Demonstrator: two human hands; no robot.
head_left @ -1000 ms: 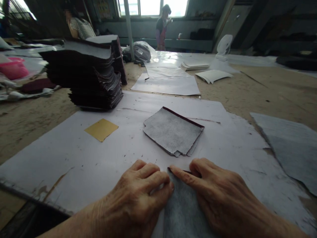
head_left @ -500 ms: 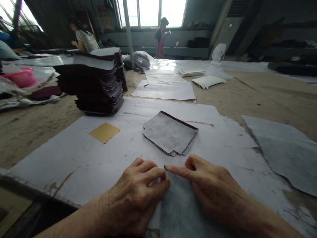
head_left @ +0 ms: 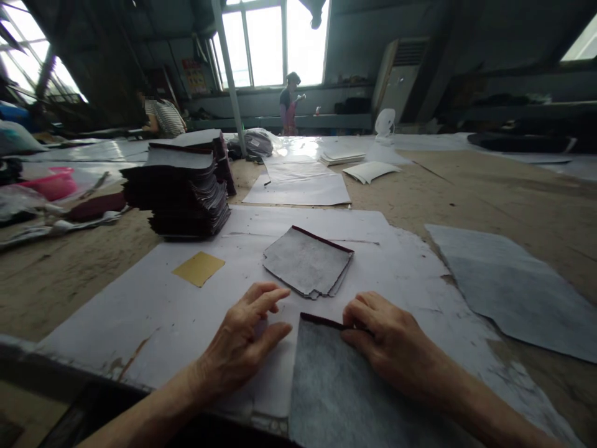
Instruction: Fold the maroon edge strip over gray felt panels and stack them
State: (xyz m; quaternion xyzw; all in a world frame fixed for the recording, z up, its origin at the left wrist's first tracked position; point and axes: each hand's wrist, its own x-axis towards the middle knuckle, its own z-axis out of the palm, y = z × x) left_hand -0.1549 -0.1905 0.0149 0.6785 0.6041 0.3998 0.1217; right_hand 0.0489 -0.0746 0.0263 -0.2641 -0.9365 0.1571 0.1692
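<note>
A grey fabric-like sheet (head_left: 336, 386) with a dark red strip along its top edge lies in front of me, its lower part running out of view. My right hand (head_left: 382, 330) pinches that edge near the strip's right end. Left of the sheet's corner, my left hand (head_left: 245, 330) hovers apart from it, thumb and fingers spread with nothing between them. Just beyond both hands rests a small stack of cut grey pieces (head_left: 308, 261), the top one with a dark red edge and a notched corner.
White paper (head_left: 242, 249) covers the near table. A tall stack of dark pieces (head_left: 181, 193) stands at back left, near a yellow square (head_left: 199, 269). Another grey sheet (head_left: 517, 286) lies right. A pink basin (head_left: 51, 183) sits far left; two people are in the background.
My left hand has let go of the sheet's corner and opened to the left. My right hand has gone from pointing to pinching the edge, where a dark red strip now shows. The view tilted up.
</note>
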